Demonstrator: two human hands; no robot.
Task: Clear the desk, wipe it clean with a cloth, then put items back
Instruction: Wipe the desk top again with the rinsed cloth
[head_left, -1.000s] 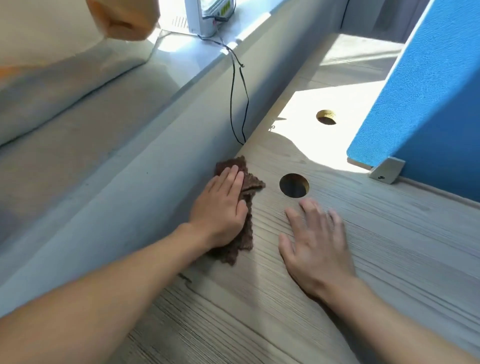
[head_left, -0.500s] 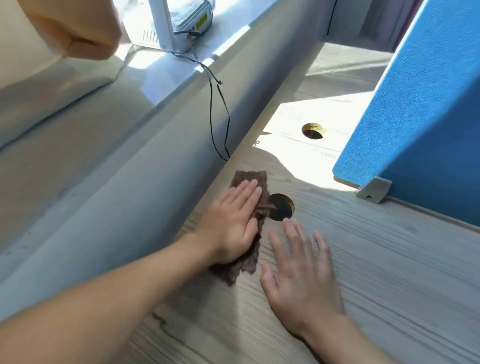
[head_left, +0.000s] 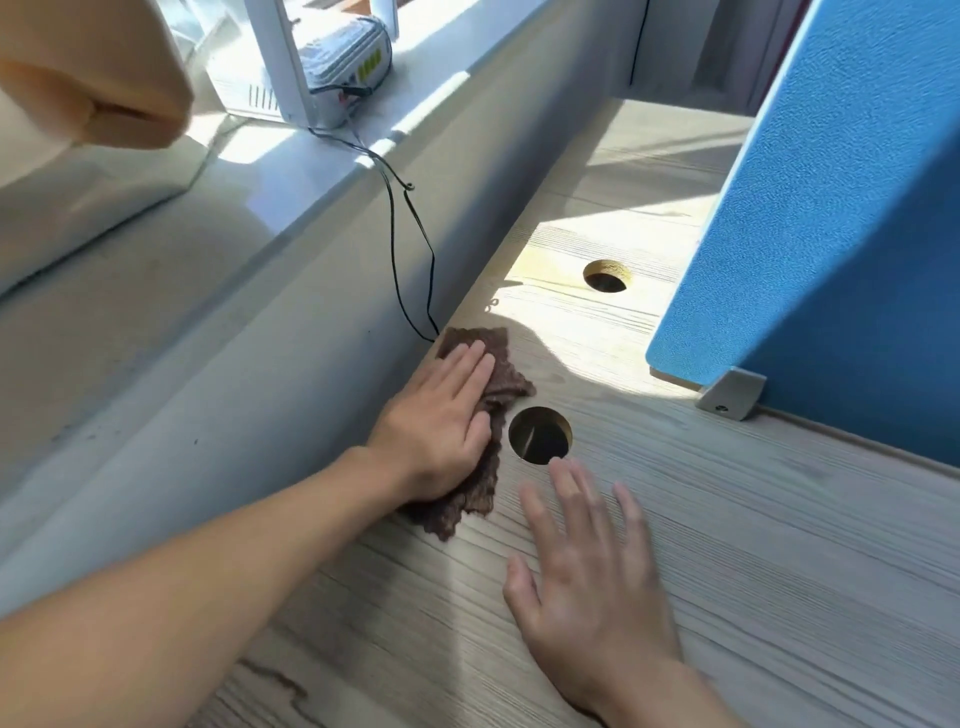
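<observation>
Pressing a brown fabric cloth (head_left: 500, 364) flat under the straight-fingered left grip (head_left: 441, 418), likely for wiping pressure, at the wall edge of the pale wood-grain bench (head_left: 779, 551) beside a round hole (head_left: 540, 435), bracing with the empty, spread right grip (head_left: 592, 577).

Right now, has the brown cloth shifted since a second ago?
Yes. The brown cloth under the left hand has slid away from the person along the wall side of the desk, now passing the near cable hole.
</observation>
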